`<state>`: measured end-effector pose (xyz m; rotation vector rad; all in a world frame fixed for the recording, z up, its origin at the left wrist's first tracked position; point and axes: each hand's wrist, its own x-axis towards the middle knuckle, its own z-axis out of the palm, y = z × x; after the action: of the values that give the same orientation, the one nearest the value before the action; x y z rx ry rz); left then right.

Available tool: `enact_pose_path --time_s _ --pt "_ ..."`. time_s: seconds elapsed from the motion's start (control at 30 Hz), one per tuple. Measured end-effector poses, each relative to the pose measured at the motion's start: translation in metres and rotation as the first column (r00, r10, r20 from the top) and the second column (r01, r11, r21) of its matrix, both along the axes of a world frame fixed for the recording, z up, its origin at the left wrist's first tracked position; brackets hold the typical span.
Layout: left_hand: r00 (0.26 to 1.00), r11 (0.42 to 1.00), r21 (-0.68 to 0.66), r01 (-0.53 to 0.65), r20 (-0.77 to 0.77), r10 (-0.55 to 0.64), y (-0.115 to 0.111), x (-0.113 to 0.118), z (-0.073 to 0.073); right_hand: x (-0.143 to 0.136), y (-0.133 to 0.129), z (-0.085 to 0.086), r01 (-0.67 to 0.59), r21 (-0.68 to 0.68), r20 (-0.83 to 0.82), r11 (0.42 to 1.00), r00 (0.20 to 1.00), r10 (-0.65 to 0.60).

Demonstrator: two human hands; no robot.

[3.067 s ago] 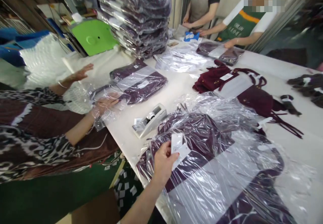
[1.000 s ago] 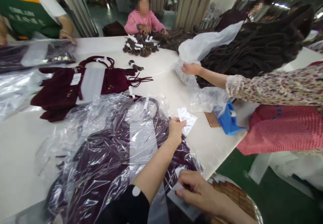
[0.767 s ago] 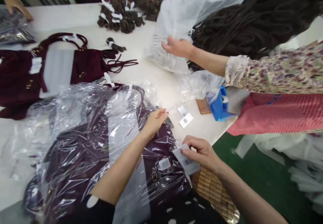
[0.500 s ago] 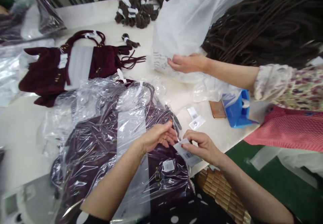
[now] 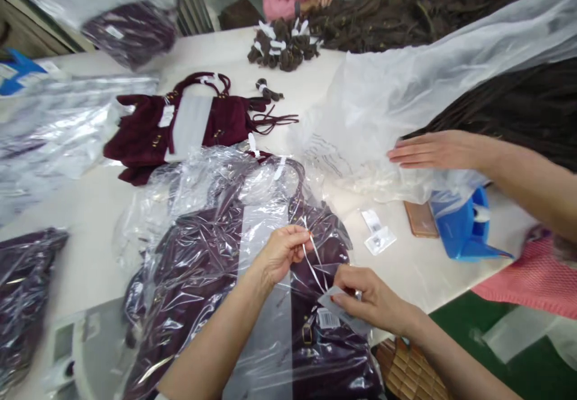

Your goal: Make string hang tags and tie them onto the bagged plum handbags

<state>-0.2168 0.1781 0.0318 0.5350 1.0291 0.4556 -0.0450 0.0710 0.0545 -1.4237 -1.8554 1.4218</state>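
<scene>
White table beneath, I had the left hand pinching a thin white string and the right hand gripping a pale rectangular tag, both over a plastic-wrapped dark purple bag.

White, flat-topped table bears a large dark purple bag in clear, glossy plastic at its near edge. Beyond lies a maroon soft-textured bag with a pale band. At right, two small white tags lie near a flat brown rectangular object.
</scene>
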Motion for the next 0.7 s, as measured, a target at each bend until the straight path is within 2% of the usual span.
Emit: enact_pose_path --time_s 0.13,0.17,0.23,0.27,0.33,0.37,0.43,0.5,0.57,0.63,0.67,0.7 --pt "0.999 0.990 0.139 0.022 -0.035 -0.017 0.008 -0.025 0.007 -0.013 0.010 0.006 -0.125 -0.079 0.183 0.989 0.974 0.137" --pt "0.999 0.983 0.182 0.039 -0.040 -0.032 0.009 -0.030 0.012 -0.017 0.014 0.007 -0.103 -0.074 0.236 0.992 0.965 0.118" --pt "0.996 0.963 0.257 0.081 -0.046 -0.071 0.009 -0.039 0.023 -0.029 0.025 0.008 0.036 0.003 0.280 0.999 0.959 -0.036" --pt "0.995 0.952 0.291 0.099 -0.051 -0.088 0.009 -0.042 0.028 -0.037 0.031 0.006 0.122 0.043 0.237 0.992 0.963 -0.129" --pt "0.994 0.929 0.353 0.111 -0.062 -0.095 0.009 -0.049 0.037 -0.058 0.045 0.001 0.261 0.031 -0.003 0.965 0.965 -0.261" --pt "0.993 0.917 0.383 0.111 -0.071 -0.090 0.010 -0.053 0.039 -0.070 0.052 -0.002 0.299 -0.029 -0.162 0.954 0.940 -0.300" --pt "0.988 0.871 0.473 0.132 -0.136 -0.076 0.015 -0.063 0.039 -0.093 0.066 -0.011 0.332 -0.176 -0.400 0.927 0.836 -0.376" --pt "0.956 0.780 0.581 0.232 -0.283 -0.074 0.028 -0.075 0.033 -0.109 0.076 -0.019 0.371 -0.275 -0.460 0.887 0.759 -0.460" --pt "0.851 0.591 0.676 0.440 -0.525 -0.033 0.050 -0.086 0.023 -0.116 0.083 -0.025 0.415 -0.325 -0.445 0.850 0.726 -0.524" --pt "0.694 0.364 0.673 0.644 -0.714 0.093 0.083 -0.094 0.011 -0.114 0.086 -0.028 0.452 -0.356 -0.444 0.818 0.688 -0.574" --pt "0.643 0.295 0.656 0.695 -0.750 0.156 0.102 -0.095 0.006 -0.112 0.085 -0.028 0.470 -0.366 -0.441 0.803 0.672 -0.595" --pt "0.611 0.259 0.643 0.721 -0.766 0.199 0.122 -0.095 0.000 -0.109 0.084 -0.028 0.488 -0.369 -0.430 0.791 0.664 -0.611"
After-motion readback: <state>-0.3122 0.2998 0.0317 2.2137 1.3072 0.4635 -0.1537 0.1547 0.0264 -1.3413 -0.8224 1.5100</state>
